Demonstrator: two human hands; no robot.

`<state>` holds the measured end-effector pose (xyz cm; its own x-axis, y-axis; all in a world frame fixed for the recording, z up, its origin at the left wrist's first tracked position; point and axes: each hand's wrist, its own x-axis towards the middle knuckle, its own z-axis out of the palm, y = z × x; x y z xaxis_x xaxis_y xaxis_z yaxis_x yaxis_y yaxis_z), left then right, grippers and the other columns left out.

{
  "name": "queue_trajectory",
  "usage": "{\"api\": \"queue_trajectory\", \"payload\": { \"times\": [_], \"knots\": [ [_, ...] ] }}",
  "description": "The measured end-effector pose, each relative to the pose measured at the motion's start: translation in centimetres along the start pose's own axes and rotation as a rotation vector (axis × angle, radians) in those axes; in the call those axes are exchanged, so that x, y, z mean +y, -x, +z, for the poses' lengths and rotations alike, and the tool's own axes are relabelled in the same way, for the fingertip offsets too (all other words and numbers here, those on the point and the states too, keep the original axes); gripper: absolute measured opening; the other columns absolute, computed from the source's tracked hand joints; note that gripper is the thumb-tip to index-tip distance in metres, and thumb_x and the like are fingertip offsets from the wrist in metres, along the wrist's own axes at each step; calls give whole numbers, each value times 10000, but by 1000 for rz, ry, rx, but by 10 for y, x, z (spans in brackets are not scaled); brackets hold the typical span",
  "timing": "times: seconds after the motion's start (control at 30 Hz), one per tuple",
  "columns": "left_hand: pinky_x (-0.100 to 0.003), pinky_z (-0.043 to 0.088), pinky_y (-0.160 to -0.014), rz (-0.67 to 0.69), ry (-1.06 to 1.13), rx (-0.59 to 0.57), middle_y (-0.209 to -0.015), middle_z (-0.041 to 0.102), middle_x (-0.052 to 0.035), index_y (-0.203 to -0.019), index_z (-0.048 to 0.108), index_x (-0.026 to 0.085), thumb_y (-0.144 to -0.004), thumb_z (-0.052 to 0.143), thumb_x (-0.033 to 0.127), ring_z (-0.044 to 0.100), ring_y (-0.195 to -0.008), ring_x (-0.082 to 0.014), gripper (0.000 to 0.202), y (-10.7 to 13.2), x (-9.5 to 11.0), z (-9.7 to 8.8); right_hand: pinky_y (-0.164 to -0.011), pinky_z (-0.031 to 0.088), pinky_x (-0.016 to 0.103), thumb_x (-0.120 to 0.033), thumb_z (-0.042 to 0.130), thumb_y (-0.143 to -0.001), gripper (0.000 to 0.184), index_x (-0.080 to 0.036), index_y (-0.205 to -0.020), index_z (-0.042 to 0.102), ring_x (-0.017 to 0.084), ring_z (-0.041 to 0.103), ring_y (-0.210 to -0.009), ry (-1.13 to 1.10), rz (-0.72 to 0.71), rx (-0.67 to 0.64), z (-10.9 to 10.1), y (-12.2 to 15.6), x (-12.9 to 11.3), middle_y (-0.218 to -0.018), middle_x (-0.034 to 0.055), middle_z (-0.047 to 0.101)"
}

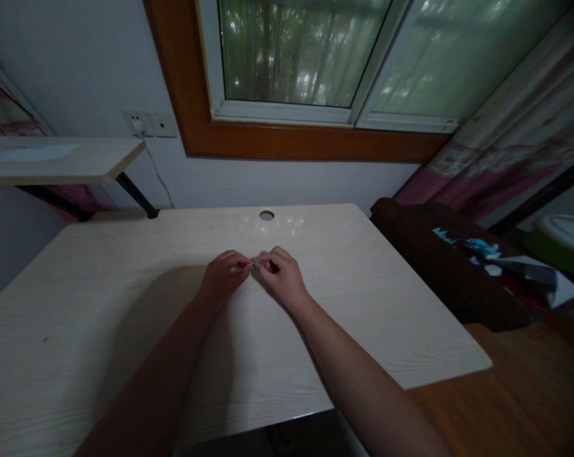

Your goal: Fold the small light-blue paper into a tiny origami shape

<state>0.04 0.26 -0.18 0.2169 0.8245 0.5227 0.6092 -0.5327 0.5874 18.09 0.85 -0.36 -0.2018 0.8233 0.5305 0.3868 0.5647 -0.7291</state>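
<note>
Both my hands meet over the middle of a pale wooden desk (125,330). My left hand (225,274) and my right hand (282,273) have their fingers curled into a pinch, fingertips touching. Between the fingertips sits a tiny bluish-grey object (255,263), too small and dark to name. Both forearms reach in from the bottom edge of the view.
A round cable hole (266,215) lies at the desk's far edge. A raised shelf (63,158) stands at the left under wall sockets (148,124). A window (315,57) is ahead. A dark chest (439,266) with bright clutter (501,260) stands at the right on a wooden floor (515,406).
</note>
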Motion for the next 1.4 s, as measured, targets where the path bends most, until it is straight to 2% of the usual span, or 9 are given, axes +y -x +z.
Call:
{"api": "queue_trajectory", "payload": {
  "times": [0.33, 0.67, 1.17, 1.4],
  "knots": [
    [-305, 487, -746, 64, -112, 49, -760, 684, -19, -759, 648, 205, -836, 629, 171, 628, -760, -175, 86, 0, 3, 3, -596, 393, 258, -183, 680, -814, 37, -201, -830, 708, 132, 500, -639, 13, 11, 50, 4, 2, 0, -708, -16, 497],
    [-294, 498, -766, -20, -33, 16, -816, 688, -19, -840, 682, 203, -875, 616, 208, 641, -781, -165, 76, -1, 4, 0, -645, 419, 270, -208, 670, -859, 31, -208, -878, 694, 146, 530, -702, -44, 10, -8, 2, -1, 1, -768, 2, 521],
    [-265, 493, -763, -16, 66, -61, -844, 699, -11, -861, 693, 214, -884, 602, 217, 650, -788, -149, 93, 0, 1, -1, -717, 429, 290, -194, 606, -887, 30, -207, -868, 626, 173, 527, -790, -80, -33, -96, -1, -2, 5, -815, 15, 510],
    [-278, 502, -756, -13, 72, -39, -835, 695, -18, -856, 690, 220, -890, 600, 244, 648, -788, -159, 99, -1, 1, -3, -752, 448, 297, -171, 580, -896, 54, -208, -900, 619, 178, 542, -827, -37, -15, -85, 0, 0, 3, -859, 29, 529]
  ]
}}
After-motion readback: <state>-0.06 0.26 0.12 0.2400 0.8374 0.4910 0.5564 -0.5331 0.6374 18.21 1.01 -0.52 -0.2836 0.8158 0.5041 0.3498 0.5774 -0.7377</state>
